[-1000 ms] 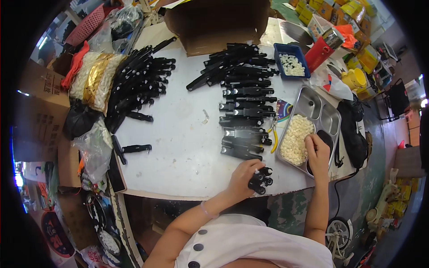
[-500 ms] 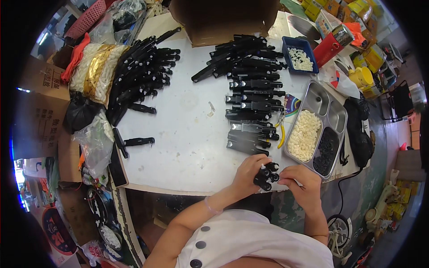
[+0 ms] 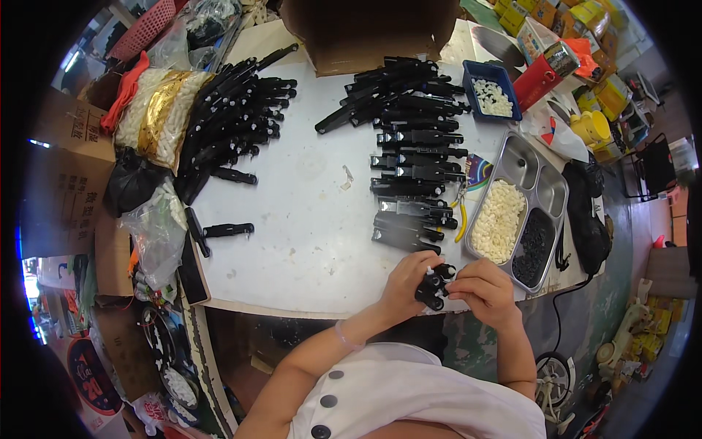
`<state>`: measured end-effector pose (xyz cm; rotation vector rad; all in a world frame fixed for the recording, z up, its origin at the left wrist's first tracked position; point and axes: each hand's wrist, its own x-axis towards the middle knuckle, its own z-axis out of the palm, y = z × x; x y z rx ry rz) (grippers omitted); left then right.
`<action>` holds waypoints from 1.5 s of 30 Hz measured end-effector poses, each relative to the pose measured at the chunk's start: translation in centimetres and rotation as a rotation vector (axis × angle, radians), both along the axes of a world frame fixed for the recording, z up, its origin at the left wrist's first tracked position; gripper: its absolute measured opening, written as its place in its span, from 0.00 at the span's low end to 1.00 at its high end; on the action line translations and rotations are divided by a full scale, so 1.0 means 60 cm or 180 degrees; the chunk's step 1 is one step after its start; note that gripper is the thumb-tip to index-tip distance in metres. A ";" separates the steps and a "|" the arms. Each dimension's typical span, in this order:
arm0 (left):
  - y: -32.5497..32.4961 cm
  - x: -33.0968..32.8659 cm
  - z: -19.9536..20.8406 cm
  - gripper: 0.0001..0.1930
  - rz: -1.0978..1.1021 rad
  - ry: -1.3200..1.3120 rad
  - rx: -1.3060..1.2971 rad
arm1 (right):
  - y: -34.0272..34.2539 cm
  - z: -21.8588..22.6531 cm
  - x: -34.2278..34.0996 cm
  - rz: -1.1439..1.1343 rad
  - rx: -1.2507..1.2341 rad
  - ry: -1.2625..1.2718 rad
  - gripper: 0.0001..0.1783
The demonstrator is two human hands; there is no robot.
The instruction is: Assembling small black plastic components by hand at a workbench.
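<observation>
My left hand (image 3: 404,282) is closed around a small bundle of black plastic pieces (image 3: 430,298), their tube-like ends turned up with white bits in some of them. My right hand (image 3: 488,293) has its thumb and fingers pinched together against the right side of the bundle. Whatever sits between those fingertips is too small to make out. Just beyond my left hand, a column of similar black pieces (image 3: 417,172) runs up the table. Right of my hands lies a steel compartment tray (image 3: 518,162) with small cream-white parts (image 3: 497,223) and small black parts (image 3: 537,249).
Yellow-handled pliers (image 3: 462,219) lie beside the column. A blue bin (image 3: 472,110) of white parts and a red canister (image 3: 541,77) stand at the far right. More black pieces (image 3: 238,110) are heaped at left, near a clear bag (image 3: 157,234). An open cardboard box (image 3: 365,62) is at the back.
My right hand has moved slightly left and up, bringing its fingertips against the black bundle. My left hand keeps its hold in nearly the same place.
</observation>
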<state>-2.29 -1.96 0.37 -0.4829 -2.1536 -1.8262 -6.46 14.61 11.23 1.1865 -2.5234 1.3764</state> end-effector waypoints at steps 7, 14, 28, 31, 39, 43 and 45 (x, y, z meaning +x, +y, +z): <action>0.005 0.000 -0.009 0.36 0.0094 0.0135 -0.0126 | -0.013 0.073 0.026 -0.0032 0.1776 0.1363 0.11; 0.002 0.008 -0.020 0.38 0.0059 0.0308 -0.0441 | -0.046 0.083 0.060 0.0006 0.2928 0.1034 0.09; 0.008 0.004 -0.017 0.34 0.0164 -0.0012 -0.0120 | 0.096 -0.055 -0.088 -0.1622 0.1693 0.0865 0.06; 0.006 0.007 -0.015 0.35 0.0291 0.0023 -0.0171 | 0.090 -0.073 -0.091 -0.1784 0.1370 0.0998 0.06; -0.001 0.002 -0.009 0.30 0.0227 0.0137 -0.0382 | 0.008 0.050 0.000 -0.1382 -0.0416 -0.1249 0.09; -0.005 0.000 -0.001 0.32 0.0129 0.0043 -0.0298 | -0.026 0.070 0.007 -0.0558 0.0299 -0.0421 0.12; -0.003 0.001 -0.004 0.32 0.0119 -0.0002 -0.0239 | -0.041 0.069 0.005 -0.0318 0.0454 0.0335 0.10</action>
